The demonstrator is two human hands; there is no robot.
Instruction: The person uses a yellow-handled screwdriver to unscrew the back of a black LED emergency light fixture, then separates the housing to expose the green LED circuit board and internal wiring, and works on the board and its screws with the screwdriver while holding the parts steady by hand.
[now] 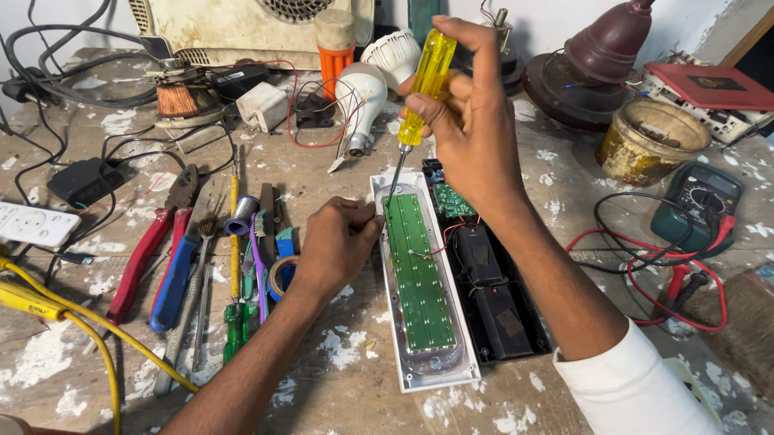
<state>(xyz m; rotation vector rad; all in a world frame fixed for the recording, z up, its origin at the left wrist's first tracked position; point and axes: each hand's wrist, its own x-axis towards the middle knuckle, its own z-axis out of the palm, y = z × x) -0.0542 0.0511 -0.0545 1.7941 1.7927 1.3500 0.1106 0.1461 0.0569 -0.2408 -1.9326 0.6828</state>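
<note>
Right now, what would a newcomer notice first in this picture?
The right hand holds a yellow screwdriver upright, its tip on the top end of a green LED board in a white case at the table's centre. The left hand steadies the case's left edge. Left of it lie pliers and other tools; a multimeter sits far right.

Yellow-handled screwdriver [419, 94] upright, tip on opened white lamp's green LED board [418, 274]
</note>
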